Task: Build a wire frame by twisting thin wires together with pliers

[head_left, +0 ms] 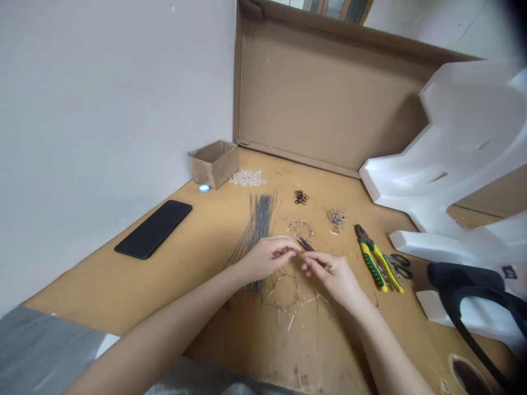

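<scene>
My left hand [274,254] and my right hand [329,271] meet near the middle of the table, fingertips pinched close together. Whatever lies between the fingertips is too small to make out. Under my left hand lies a bundle of thin grey wires [263,216]. Just beyond the fingertips are a dark-tipped tool [304,243] and a ring of bent wire [302,227]. Below the hands, on the tabletop, is a looped wire piece [287,293] with loose ends.
Green-yellow pliers [376,260] and dark-handled scissors [398,265] lie right. Further back are black rings [301,197], a small metal pile [336,216], clear beads [248,177] and a small cardboard box [214,163]. A black phone [154,229] is left; white foam [473,137] stands right.
</scene>
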A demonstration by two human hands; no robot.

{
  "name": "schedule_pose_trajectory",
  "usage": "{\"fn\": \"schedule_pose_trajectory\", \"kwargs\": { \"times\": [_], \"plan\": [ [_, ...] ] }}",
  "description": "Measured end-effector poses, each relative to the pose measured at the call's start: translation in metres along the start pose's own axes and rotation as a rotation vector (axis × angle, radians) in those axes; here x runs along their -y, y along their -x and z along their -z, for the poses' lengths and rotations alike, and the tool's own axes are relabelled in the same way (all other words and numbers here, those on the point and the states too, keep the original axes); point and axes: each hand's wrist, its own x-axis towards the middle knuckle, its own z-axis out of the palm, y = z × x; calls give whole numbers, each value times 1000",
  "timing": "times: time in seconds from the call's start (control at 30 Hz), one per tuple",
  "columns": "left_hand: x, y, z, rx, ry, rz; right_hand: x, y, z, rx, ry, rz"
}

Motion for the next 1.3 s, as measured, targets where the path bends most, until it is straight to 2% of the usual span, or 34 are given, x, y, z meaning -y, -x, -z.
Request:
{"fn": "schedule_pose_trajectory", "kwargs": {
  "times": [0.07,0.13,0.27,0.43,0.53,0.77,0.83,0.97,1.1,1.2,1.3],
  "plan": [
    [-1,-1,4,34,-145,37,2,-1,1,-73,401,78],
    [0,0,5,29,-324,46,8,-4,2,-51,681,152],
    [4,3,0,24,-579,43,23,-11,0,-4,808,243],
    [10,5,-1,-91,-486,95,25,-21,-4,-56,814,156],
    [9,6,-2,-120,-507,137,21,-24,-11,-93,780,106],
    [5,7,-8,-194,-499,129,19,-24,-25,-206,511,21],
    [4,6,-8,-204,-485,122,18,-24,-21,-191,443,14],
    [3,5,-7,-203,-517,129,18,-23,-13,-76,223,40],
    [4,5,-10,-178,-493,137,20,-21,-17,-122,128,25],
    [5,5,-10,-172,-448,148,18,-21,-24,-161,116,3],
    [7,4,-6,-149,-588,82,14,-22,-26,-182,302,16]
  ]
}}
